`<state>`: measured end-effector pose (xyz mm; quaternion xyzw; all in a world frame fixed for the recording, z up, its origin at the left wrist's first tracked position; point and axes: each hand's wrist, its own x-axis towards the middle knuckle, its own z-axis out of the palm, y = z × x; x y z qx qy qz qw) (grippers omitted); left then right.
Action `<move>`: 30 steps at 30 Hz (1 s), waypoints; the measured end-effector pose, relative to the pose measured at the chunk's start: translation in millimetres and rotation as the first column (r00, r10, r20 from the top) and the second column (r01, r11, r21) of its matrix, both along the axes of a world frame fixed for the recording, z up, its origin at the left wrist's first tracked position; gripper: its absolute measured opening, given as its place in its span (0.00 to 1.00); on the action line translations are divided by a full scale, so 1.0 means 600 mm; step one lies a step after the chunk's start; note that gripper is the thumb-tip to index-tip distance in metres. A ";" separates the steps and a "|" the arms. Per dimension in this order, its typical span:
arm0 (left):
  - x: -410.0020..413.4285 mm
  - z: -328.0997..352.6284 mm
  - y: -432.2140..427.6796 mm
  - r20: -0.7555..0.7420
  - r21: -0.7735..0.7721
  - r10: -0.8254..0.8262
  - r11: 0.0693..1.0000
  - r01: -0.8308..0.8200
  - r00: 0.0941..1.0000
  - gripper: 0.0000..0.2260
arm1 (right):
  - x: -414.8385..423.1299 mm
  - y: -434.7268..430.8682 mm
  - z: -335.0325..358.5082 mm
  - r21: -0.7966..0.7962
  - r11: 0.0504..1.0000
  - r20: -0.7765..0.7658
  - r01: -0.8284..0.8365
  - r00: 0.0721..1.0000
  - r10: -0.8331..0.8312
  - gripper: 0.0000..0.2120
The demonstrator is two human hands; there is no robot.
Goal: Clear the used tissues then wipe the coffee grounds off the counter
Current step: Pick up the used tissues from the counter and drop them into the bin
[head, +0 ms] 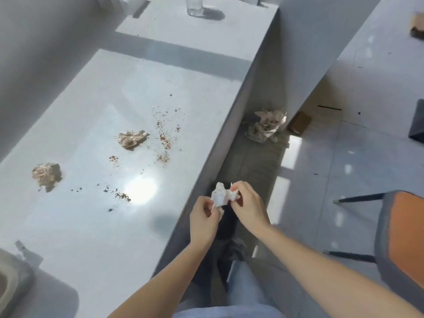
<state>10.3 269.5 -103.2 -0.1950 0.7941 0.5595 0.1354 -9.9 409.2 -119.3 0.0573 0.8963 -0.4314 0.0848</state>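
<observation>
A crumpled white tissue [222,196] is held between both hands, just off the counter's front edge. My left hand [203,222] pinches its lower part and my right hand [249,204] pinches its right side. Two brown-stained crumpled tissues lie on the white counter [68,226]: one tissue [132,139] near the middle, another tissue [47,174] further left. Scattered coffee grounds [165,136] spread right of the middle tissue, and more grounds [121,195] sit nearer me.
On the floor by the counter's base stands a bin [267,127] stuffed with used tissues. A clear glass [195,5] stands at the counter's far end. An orange-seated chair [399,239] is at my right. A beige object [6,281] sits at the counter's near left corner.
</observation>
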 end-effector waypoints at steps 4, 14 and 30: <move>0.029 -0.082 0.008 0.220 -0.003 -0.002 1.000 0.003 0.976 0.06 | 0.064 0.010 -0.080 0.012 0.998 0.161 0.069 0.984 -0.070 0.09; 0.022 -0.221 0.005 0.525 -0.039 0.004 0.999 0.020 0.851 0.06 | 0.052 -0.002 -0.229 -0.005 0.945 0.370 0.328 0.878 -0.303 0.07; -0.043 -0.244 0.037 0.462 0.080 -0.301 0.951 0.299 0.834 0.24 | 0.049 -0.010 -0.255 -0.043 0.959 0.550 0.280 0.808 -0.212 0.23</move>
